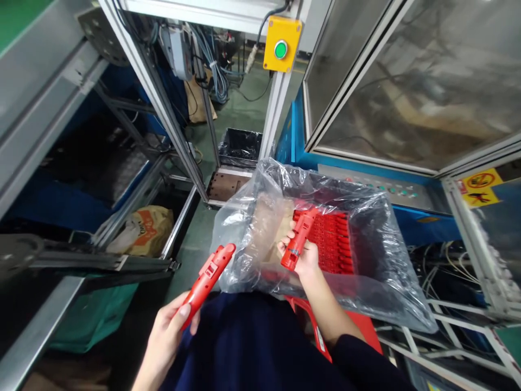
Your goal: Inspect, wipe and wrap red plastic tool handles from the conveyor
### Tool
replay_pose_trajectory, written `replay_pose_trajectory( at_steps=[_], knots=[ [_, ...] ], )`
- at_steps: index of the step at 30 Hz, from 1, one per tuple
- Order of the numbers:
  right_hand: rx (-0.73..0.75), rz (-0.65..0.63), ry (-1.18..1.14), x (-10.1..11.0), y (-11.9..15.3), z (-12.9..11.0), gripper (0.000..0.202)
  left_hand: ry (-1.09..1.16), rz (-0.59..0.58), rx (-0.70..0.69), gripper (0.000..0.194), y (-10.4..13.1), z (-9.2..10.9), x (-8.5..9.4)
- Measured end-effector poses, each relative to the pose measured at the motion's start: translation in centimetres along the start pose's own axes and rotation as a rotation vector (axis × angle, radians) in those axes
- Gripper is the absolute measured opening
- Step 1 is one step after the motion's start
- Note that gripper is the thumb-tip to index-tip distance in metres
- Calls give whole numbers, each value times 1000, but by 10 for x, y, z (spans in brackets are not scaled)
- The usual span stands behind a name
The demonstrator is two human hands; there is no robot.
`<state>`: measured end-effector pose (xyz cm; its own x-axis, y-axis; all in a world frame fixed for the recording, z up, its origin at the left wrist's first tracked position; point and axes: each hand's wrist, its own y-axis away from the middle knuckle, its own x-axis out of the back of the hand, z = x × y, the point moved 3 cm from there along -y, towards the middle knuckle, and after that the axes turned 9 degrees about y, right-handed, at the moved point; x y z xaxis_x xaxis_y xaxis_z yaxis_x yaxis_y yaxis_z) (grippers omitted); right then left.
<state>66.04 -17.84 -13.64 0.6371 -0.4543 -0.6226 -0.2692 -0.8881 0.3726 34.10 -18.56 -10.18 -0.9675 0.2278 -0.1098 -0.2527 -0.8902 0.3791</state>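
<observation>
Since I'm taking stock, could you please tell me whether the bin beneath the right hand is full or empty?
Partly filled: rows of red parts lie in the bin, but dark space shows beside them.

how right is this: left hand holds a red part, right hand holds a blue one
The second colour is wrong: the head view shows the right hand holding a red part too. The left hand does hold a red one.

Masked low down by the left hand [175, 320] is the red piece [206, 282]; stacked red parts [334, 244] are partly screened by the right hand [308, 259]; the left forearm [148, 365] is clipped!
</observation>
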Motion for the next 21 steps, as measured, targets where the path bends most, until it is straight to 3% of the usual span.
replay_pose_trajectory(
  at_steps=[7, 12, 16, 21],
  knots=[
    [-111, -50, 39, -20, 1, 2, 35, 6, 91, -24, 40, 5, 6, 2],
    [-268, 77, 156, -12, 6, 13, 38, 220, 159, -33, 34, 3, 23, 4],
    [-324, 96, 219, -5, 9, 22, 46, 362, 255, -59, 41, 3, 33, 16],
    [-408, 58, 325, 3, 17, 27, 50, 364, 326, -156, 55, 11, 35, 32]
  ],
)
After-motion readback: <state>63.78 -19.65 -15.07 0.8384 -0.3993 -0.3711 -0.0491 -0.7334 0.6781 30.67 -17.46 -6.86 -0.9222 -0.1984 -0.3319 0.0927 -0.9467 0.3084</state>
